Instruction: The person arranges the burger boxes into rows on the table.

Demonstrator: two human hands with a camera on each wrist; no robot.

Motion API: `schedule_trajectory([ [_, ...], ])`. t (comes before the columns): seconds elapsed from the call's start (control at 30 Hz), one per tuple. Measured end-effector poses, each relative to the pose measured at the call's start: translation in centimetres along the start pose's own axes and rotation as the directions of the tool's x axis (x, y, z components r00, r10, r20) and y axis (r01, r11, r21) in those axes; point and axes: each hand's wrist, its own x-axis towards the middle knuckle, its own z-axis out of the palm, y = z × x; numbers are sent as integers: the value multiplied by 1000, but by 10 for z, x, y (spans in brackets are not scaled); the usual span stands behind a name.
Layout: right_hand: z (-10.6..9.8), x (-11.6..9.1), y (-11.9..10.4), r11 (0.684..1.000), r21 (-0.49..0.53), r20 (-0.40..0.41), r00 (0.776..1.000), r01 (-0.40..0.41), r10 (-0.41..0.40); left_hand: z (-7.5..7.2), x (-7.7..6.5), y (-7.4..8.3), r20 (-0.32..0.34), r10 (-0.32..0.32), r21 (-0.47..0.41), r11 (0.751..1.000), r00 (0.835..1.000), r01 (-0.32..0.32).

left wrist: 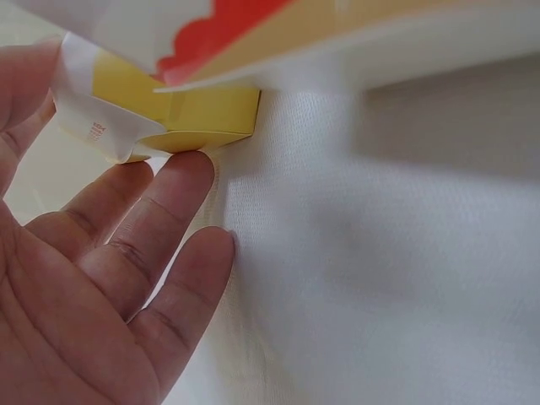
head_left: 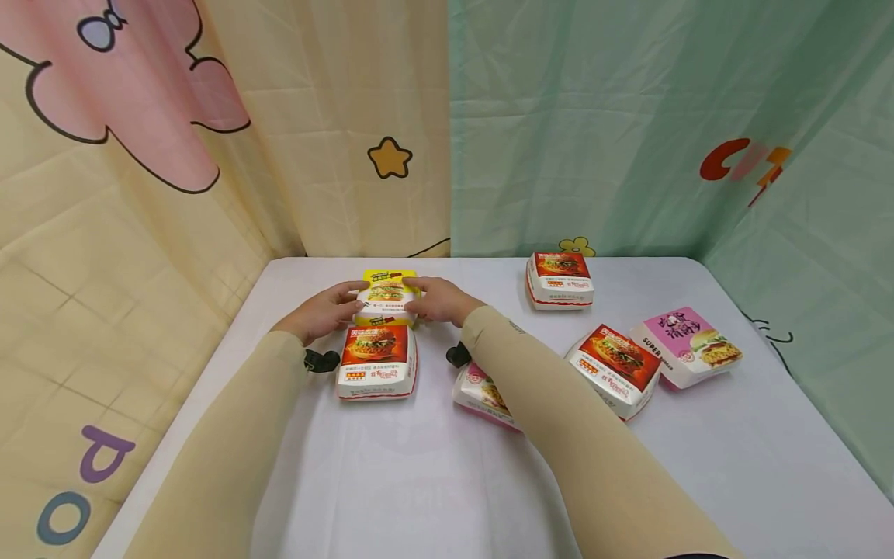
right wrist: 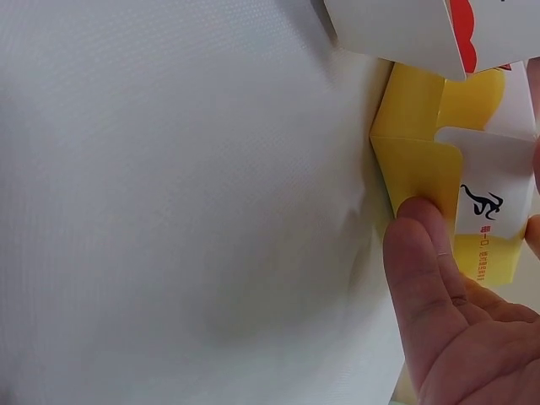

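A yellow and white burger box (head_left: 386, 299) with a burger picture sits toward the back left of the table, between my two hands. My left hand (head_left: 326, 309) lies along its left side, and in the left wrist view the fingertips (left wrist: 190, 169) touch the yellow wall while the little finger stands apart. From the right, my right hand (head_left: 445, 300) reaches its other side with extended fingers, one fingertip (right wrist: 413, 219) pressing the yellow cardboard. Just in front, a red and white burger box (head_left: 377, 363) overlaps the yellow one's near edge in the head view.
Under my right forearm lies a pink and white burger box (head_left: 482, 392), partly hidden by the sleeve. To the right are a tilted red and white box (head_left: 615, 369), a pink box (head_left: 687, 345) and, farther back, another red box (head_left: 560, 279). Curtains (head_left: 559, 124) enclose the white table (head_left: 391, 481).
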Motion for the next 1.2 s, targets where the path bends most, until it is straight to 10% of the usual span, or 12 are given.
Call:
schedule_trajectory([
  [1.2, -8, -13, -6, 998, -58, 14, 999, 30, -30, -7, -10, 5, 26, 26, 84, 996, 999, -28],
])
